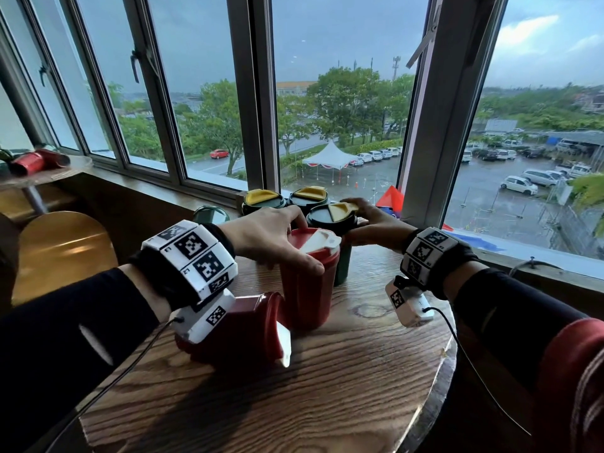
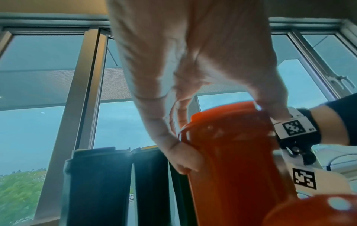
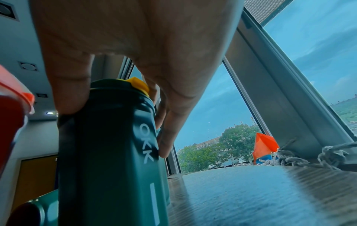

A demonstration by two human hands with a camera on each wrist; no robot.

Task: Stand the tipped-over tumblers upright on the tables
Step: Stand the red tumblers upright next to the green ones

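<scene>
On the round wooden table (image 1: 327,393) an upright red tumbler (image 1: 307,282) with a white lid flap stands near the middle. My left hand (image 1: 277,243) grips its lid rim from above; in the left wrist view the fingers (image 2: 179,154) curl round the red tumbler (image 2: 231,160). Just behind it, my right hand (image 1: 372,223) holds the top of an upright green tumbler (image 1: 331,217) with a yellow flap, its thumb and fingers round the green tumbler (image 3: 108,145). A second red tumbler (image 1: 242,328) lies on its side under my left wrist.
Two more green tumblers (image 1: 263,201) (image 1: 309,196) stand upright by the window sill, and a teal one (image 1: 209,214) seems to lie tipped beside them. A far-left table (image 1: 49,176) carries tipped red tumblers (image 1: 36,161). A yellow chair (image 1: 62,253) stands at the left. Rope (image 3: 309,159) lies on the sill.
</scene>
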